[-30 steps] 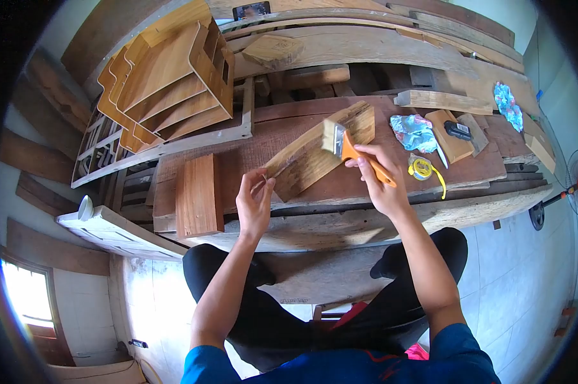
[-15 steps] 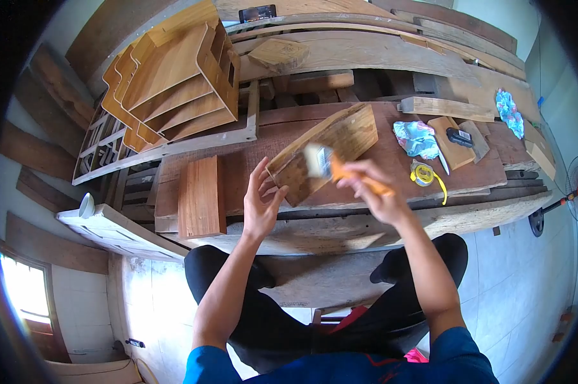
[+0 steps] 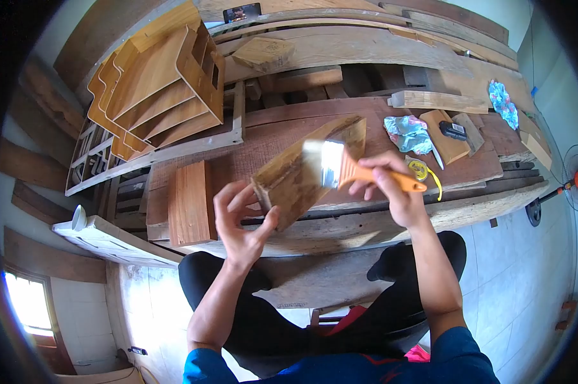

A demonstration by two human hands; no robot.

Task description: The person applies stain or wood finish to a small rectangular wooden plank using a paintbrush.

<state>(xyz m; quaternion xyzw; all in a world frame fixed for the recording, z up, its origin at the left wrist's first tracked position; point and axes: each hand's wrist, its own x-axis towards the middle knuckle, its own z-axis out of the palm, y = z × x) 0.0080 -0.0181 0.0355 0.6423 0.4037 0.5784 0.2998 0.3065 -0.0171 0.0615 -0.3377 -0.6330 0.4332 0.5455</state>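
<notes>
- Wood piece [image 3: 302, 168] tilts above the counter [image 3: 378, 217], its near end gripped by the left hand [image 3: 241, 217].
- Right hand [image 3: 391, 189] is closed around the paintbrush [image 3: 359, 169] handle, bristles on the wood.
- Stiff and probably light; likely best held by its edges.

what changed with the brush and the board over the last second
The right hand swept the brush from the board's far end toward its near end, handle now pointing right. The left hand shifted from a fingertip pinch at the corner to cupping the board from below, raising its near end. The wood block, tape measure and stacked trays stayed put.
</notes>
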